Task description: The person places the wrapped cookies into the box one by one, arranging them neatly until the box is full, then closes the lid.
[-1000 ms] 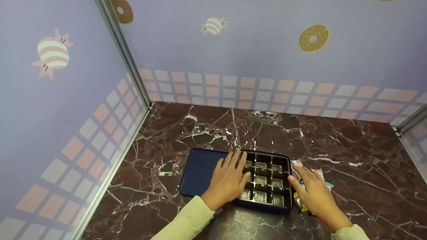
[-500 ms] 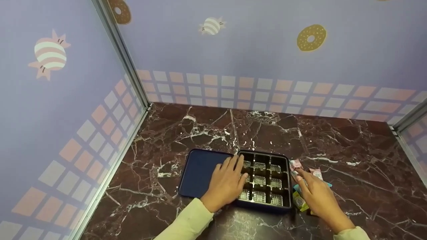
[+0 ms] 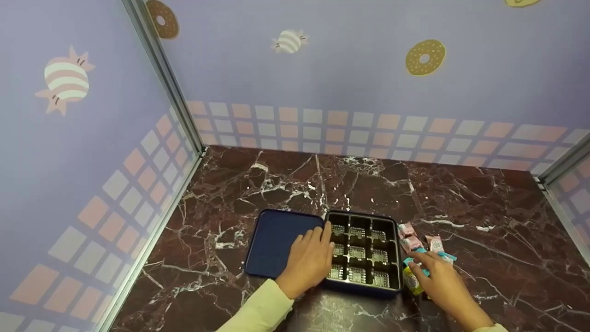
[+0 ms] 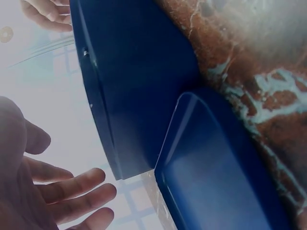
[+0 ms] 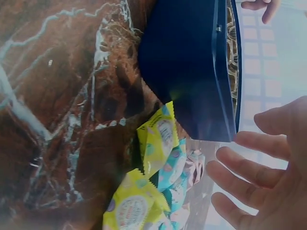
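A dark blue tin box (image 3: 364,289) holds a black divided tray (image 3: 349,252) with several compartments. Its blue lid (image 3: 276,240) lies beside it on the left. My left hand (image 3: 308,260) hovers over the seam between lid and box, fingers loose and holding nothing; the left wrist view shows the fingers apart from the box side (image 4: 139,72). Above the wrapped candies to the right of the box is my right hand (image 3: 440,281), fingers loosely bent, with nothing in them. Yellow candies (image 5: 132,201), blue candies (image 5: 173,165) and pink candies (image 3: 408,230) lie there, partly hidden by this hand.
The dark red marbled table (image 3: 286,180) carries all of this. A lilac wall (image 3: 350,69) stands behind, another wall (image 3: 92,152) runs along the left, and a metal-edged panel (image 3: 567,161) closes the right side.
My right hand has moved down and nearer the front over the candies, uncovering the pink ones. My left hand has shifted slightly left, off the tray's compartments.
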A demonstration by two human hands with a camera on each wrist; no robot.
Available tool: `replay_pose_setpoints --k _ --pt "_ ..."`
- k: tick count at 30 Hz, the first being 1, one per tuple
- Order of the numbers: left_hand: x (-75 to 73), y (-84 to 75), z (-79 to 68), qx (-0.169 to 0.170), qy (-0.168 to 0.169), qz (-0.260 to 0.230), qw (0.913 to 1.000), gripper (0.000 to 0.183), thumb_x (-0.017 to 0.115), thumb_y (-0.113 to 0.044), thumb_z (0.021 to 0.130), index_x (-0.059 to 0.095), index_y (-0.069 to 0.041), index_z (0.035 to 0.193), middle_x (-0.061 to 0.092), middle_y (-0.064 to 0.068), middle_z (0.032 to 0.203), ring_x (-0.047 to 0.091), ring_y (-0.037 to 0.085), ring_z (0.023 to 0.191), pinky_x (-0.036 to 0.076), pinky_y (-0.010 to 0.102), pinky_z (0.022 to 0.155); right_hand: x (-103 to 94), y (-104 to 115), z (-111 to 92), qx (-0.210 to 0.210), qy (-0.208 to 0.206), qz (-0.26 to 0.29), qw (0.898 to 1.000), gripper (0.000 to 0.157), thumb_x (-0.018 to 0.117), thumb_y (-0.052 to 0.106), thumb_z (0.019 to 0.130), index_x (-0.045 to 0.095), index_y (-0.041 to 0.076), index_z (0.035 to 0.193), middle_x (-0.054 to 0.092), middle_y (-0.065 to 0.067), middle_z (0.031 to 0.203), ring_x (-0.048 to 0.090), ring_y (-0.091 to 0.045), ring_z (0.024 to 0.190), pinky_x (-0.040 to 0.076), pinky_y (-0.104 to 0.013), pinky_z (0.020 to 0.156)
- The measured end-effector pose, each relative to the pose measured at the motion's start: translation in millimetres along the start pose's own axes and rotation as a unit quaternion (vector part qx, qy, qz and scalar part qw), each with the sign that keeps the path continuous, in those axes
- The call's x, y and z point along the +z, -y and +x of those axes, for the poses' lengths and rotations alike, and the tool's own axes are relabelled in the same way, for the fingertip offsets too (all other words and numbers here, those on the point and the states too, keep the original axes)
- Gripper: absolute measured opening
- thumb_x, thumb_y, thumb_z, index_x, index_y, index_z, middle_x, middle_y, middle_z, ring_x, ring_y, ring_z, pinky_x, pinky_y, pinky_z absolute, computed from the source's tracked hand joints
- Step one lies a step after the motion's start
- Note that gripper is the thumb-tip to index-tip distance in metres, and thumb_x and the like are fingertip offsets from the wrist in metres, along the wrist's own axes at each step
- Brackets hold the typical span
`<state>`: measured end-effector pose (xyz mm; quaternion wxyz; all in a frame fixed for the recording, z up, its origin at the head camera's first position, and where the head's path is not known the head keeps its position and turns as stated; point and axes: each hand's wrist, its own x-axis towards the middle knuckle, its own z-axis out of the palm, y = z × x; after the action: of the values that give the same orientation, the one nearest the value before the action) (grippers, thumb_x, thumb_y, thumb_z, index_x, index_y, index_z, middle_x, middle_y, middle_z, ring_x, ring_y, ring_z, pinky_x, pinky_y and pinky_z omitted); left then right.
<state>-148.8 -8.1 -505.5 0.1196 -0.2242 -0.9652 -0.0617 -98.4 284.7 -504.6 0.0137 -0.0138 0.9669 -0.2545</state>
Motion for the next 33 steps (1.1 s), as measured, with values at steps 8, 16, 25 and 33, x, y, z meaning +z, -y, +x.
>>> replay_pose_setpoints --k 8,16,25,33 --pt "5.3 0.0 -2.5 -0.003 0.002 -0.005 1.0 0.049 0.035 -0.032 0.104 0.043 -0.006 0.145 0.065 0.008 0.115 0.064 0.023 0.099 0.05 0.038 0.079 8.4 -4.1 -5.8 -0.02 -0.013 -0.019 1.0 0.028 0.069 0.018 0.088 0.069 0.011 0.115 0.066 -0.011 0.112 0.066 -0.031 0.092 0.051 -0.051 0.076" --pt "12.3 1.1 -2.4 -0.004 -0.013 0.006 0.9999 0.047 0.044 -0.028 0.101 0.047 -0.005 0.142 0.068 0.006 0.109 0.065 0.023 0.094 0.05 0.038 0.076 12.9 -8.6 -7.7 -0.024 0.007 -0.035 0.999 0.034 0.073 0.014 0.082 0.069 0.007 0.115 0.064 -0.012 0.112 0.066 -0.033 0.095 0.053 -0.05 0.075" --pt "20.0 3.7 -1.4 -0.015 -0.001 -0.003 0.9999 0.048 0.046 -0.027 0.1 0.046 -0.006 0.143 0.069 0.005 0.106 0.065 0.023 0.094 0.05 0.038 0.078 20.9 -12.1 -10.8 -0.021 0.009 -0.046 0.999 0.036 0.075 0.01 0.079 0.07 0.01 0.115 0.064 -0.013 0.117 0.061 -0.039 0.109 0.051 -0.055 0.08" --pt "24.8 6.3 -1.9 -0.002 -0.014 0.018 0.9997 0.052 0.052 -0.026 0.096 0.046 -0.004 0.142 0.07 0.004 0.102 0.065 0.022 0.09 0.051 0.036 0.073 25.6 -12.8 -12.3 -0.029 -0.01 -0.056 0.998 0.04 0.078 0.004 0.071 0.071 0.009 0.11 0.064 -0.011 0.117 0.064 -0.025 0.088 0.052 -0.045 0.068"
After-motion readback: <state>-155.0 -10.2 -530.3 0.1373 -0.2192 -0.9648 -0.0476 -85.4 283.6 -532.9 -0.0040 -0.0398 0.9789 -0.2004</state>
